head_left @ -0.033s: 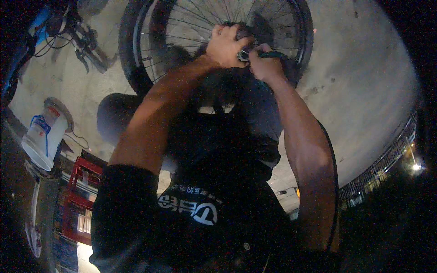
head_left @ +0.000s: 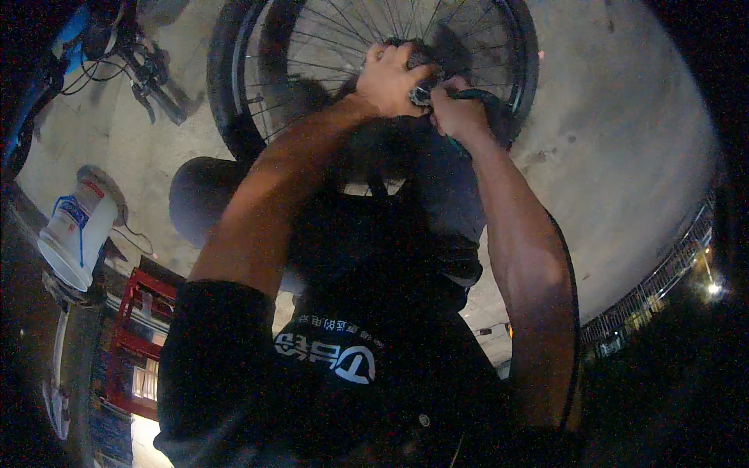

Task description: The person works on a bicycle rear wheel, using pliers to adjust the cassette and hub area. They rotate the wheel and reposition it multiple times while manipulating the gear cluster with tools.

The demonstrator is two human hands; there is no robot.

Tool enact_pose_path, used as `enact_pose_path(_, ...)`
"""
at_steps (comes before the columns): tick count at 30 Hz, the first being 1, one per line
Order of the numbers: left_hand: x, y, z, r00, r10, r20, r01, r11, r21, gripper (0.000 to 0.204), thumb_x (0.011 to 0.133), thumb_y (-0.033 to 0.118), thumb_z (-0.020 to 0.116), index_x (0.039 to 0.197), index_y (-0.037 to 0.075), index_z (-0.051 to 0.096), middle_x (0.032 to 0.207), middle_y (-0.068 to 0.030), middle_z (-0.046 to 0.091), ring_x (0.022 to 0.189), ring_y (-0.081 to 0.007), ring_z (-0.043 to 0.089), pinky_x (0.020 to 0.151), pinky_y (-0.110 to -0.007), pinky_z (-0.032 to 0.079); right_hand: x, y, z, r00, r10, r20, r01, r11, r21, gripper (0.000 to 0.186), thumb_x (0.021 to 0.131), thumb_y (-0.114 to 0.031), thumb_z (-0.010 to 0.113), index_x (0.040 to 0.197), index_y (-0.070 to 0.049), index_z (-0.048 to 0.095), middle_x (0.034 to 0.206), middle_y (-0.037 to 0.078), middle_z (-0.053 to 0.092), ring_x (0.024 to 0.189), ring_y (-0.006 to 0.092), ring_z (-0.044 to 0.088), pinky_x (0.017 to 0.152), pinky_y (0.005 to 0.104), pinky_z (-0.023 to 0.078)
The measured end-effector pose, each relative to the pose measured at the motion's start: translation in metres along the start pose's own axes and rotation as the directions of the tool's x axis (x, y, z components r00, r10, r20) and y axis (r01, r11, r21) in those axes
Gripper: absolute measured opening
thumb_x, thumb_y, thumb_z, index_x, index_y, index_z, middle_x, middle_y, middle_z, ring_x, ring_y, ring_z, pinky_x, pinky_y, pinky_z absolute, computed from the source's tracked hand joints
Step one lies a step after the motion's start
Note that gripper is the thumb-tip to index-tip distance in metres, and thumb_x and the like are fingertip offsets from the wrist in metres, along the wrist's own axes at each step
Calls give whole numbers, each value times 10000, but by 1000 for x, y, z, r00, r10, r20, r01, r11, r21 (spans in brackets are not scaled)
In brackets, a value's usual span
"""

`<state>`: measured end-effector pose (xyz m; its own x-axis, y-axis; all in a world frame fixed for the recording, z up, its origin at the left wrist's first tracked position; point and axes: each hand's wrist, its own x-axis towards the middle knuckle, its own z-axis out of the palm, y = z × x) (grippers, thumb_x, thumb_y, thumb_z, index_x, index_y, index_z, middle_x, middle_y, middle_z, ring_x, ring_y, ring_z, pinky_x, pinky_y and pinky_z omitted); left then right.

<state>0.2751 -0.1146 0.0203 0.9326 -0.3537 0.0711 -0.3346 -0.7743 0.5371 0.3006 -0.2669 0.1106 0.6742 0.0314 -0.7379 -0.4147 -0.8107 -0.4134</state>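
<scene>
A spoked bicycle wheel [head_left: 527,74] with a black tyre is in front of me at the top of the view. My left hand [head_left: 390,82] is closed over the dark hub area at its middle, fingers curled over the far side. Beside that thumb shows the round metal end of the hub [head_left: 420,95]. Just right of it, my right hand [head_left: 460,115] is closed round a green-handled tool [head_left: 472,93]. The tool's working end is too dark and small to make out, so I cannot tell whether it touches the hub.
At the upper left is part of a bicycle with handlebars [head_left: 156,82]. A white bucket [head_left: 66,261] with a blue cord lies below it, near a red frame [head_left: 133,343]. Grey floor [head_left: 616,156] spreads to the right, with a railing [head_left: 655,281] beyond.
The green handle has turned slightly in my right hand, and a second bit of green now shows below the hand. My left hand stays on the hub; the whole view has shifted a little.
</scene>
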Motion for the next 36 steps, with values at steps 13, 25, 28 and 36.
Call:
enact_pose_path(13, -3, 1, -1, 1000, -4, 29, 3, 1000, 11, 852, 552, 593, 795, 1318, 309, 553, 1323, -198, 480, 1212, -372, 472, 1017, -575, 303, -1, 4, -5, 972, 193, 133, -209, 970, 121, 321, 934, -349, 529, 1104, -80, 486, 646, 77, 607, 494, 173, 572, 455, 355, 441)
enact_pose_path(25, -2, -3, 5, 999, -5, 50, 3, 999, 44, 831, 547, 600, 781, 1301, 319, 572, 1331, -197, 469, 1170, -385, 484, 1019, -598, 289, 11, 13, 14, 995, 68, -72, -71, 997, -40, 341, 884, -369, 531, 1066, -81, 541, 804, 178, 671, 705, 314, 672, 672, 417, 527)
enact_pose_path(28, -3, -5, 9, 999, 3, 34, -4, 1000, 31, 835, 536, 605, 779, 1295, 320, 577, 1327, -203, 469, 1153, -389, 490, 1013, -605, 294, 3, 3, 7, 993, 79, -86, -83, 996, -41, 331, 871, -357, 542, 1058, -86, 575, 930, 212, 677, 904, 390, 660, 809, 453, 516)
enact_pose_path(36, -5, -6, 16, 1000, -7, 25, 5, 998, 68, 830, 539, 623, 766, 1290, 321, 582, 1327, -202, 468, 1158, -384, 485, 997, -612, 293, 2, 4, 8, 996, -22, -81, 16, 997, -73, 346, 869, -362, 538, 1101, -107, 566, 1012, 220, 667, 1021, 420, 623, 868, 466, 495)
